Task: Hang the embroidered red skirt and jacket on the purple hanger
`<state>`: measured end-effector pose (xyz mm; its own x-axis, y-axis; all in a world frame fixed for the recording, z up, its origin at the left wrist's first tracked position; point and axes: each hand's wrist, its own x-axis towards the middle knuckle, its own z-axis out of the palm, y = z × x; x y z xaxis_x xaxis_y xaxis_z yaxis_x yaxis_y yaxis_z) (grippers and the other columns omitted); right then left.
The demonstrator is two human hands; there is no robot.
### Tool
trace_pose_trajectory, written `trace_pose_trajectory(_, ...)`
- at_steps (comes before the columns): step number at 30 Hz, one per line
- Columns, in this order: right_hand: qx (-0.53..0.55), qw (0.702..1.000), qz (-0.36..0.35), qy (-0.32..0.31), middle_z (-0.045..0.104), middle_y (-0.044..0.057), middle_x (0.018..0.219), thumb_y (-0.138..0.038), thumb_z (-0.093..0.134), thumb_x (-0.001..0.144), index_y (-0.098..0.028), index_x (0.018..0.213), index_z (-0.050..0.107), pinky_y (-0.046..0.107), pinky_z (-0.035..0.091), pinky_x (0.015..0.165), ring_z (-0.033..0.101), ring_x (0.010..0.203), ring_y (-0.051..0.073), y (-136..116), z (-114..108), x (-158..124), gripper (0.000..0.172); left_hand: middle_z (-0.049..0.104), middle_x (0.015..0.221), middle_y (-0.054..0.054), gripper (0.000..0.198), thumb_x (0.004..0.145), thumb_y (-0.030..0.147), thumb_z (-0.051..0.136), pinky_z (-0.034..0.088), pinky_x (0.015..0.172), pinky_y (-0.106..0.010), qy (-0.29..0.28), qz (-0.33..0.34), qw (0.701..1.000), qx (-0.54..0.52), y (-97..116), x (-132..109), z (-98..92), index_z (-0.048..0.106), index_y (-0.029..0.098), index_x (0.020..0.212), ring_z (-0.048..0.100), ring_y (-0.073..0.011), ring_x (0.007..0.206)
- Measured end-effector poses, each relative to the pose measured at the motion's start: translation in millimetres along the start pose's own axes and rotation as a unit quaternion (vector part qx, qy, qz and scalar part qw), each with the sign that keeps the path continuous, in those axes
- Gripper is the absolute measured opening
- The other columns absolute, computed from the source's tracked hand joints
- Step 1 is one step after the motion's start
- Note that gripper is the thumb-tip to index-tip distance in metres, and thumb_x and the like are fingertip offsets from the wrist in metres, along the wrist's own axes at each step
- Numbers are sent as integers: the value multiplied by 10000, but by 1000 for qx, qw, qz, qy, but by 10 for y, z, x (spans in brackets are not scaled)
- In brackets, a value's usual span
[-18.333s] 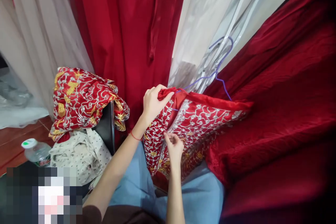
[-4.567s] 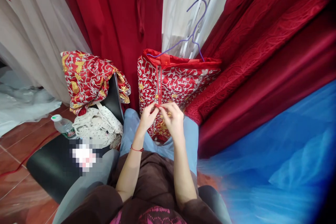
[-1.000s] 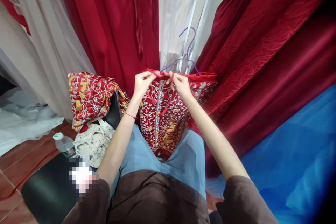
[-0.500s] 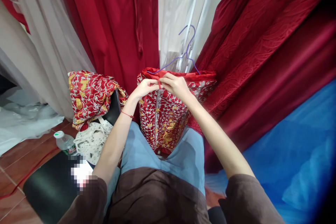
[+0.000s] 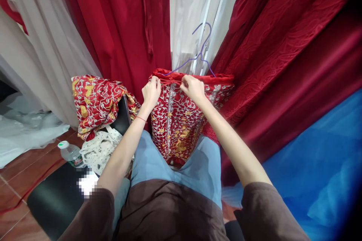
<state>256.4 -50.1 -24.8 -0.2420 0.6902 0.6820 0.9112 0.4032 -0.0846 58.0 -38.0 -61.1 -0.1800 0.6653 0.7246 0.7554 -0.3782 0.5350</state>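
Note:
A red skirt-like garment (image 5: pixel 185 115) with silver and gold embroidery hangs in front of my knees, its plain red waistband at the top. A purple wire hanger (image 5: pixel 201 51) sticks up out of that waistband. Thin red ties (image 5: pixel 171 81) cross the front of the waistband, bunched together in the middle, where I cannot make out a knot or bow. My left hand (image 5: pixel 152 91) is closed on the ties at the left. On the other side, my right hand (image 5: pixel 193 89) pinches them, and they run taut between both hands.
Another embroidered red garment (image 5: pixel 97 101) lies over a black chair (image 5: pixel 53 201) at left. A spotted white cloth (image 5: pixel 102 150) and a plastic bottle (image 5: pixel 70 153) are beside it. Red drapes (image 5: pixel 121 19) hang behind; blue tulle (image 5: pixel 319 158) spreads at right.
My hands were together at the waistband's middle. They have moved apart, left hand leftward and right hand slightly rightward, stretching the red ties between them.

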Motion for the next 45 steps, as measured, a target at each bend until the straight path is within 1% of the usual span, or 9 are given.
trace_pose_trajectory(9,-79,997,-7,-5,709,139,957,-173,421,881,-142,1082,663,456,350,923,621,876,269,-95,-215,224,317,664,910,-112,227,969,372,503,434,842,-332,38,96,994,-21,-145,197,-97,596,197,858,568,-300,1102)
trace_pose_trajectory(15,30,997,65,4,708,159,899,-284,459,916,-131,1052,669,431,446,813,633,882,307,-229,-252,234,293,613,761,-16,135,932,315,545,428,724,-272,-23,62,994,-85,-99,178,-243,579,211,854,592,-176,764)
trace_pose_trajectory(18,130,988,64,-55,701,99,823,-310,350,980,-169,1036,656,379,475,735,642,779,258,-250,-249,235,342,583,725,6,158,956,346,505,423,678,-257,-51,52,982,-176,-110,193,-227,565,212,897,562,-134,640)
trace_pose_trajectory(20,124,987,46,-95,709,101,838,-289,332,989,-162,1061,643,375,478,734,653,766,252,-176,-274,243,344,586,728,4,182,955,387,516,428,695,-261,-51,45,980,-188,-182,210,-235,567,216,915,576,-139,653)
trace_pose_trajectory(24,-67,993,60,-77,705,237,1004,-232,412,939,-93,1119,641,451,452,812,653,944,354,226,-447,220,322,586,692,-3,175,941,372,512,432,719,-284,27,-19,991,-133,-430,213,-353,572,212,904,581,-161,659)
trace_pose_trajectory(29,-120,986,89,-74,696,239,1010,-247,441,913,-94,1222,602,459,441,804,633,938,364,541,-653,64,380,603,658,4,107,893,288,515,442,681,-264,-76,7,987,-142,-507,159,-337,568,204,853,570,-139,610)
trace_pose_trajectory(33,-100,991,20,-91,712,202,986,-243,441,911,-124,1129,657,417,444,789,635,928,332,275,-542,-20,329,690,854,-40,104,854,236,552,471,730,-267,-67,-2,989,-133,-349,125,-179,595,193,938,619,-149,723)
trace_pose_trajectory(37,-34,989,-11,-142,736,141,1001,-222,464,900,-171,1088,683,381,471,778,657,917,289,-33,-298,0,293,716,1068,-76,136,871,250,553,488,877,-297,-116,24,978,-170,-177,72,-107,618,186,972,653,-175,941)
trace_pose_trajectory(45,39,992,35,-117,722,154,1140,-362,473,982,-189,1268,596,393,506,814,674,1008,301,-279,28,107,355,733,1001,-64,215,865,343,639,498,871,-262,-122,46,956,-264,50,106,63,631,170,992,681,-159,934)
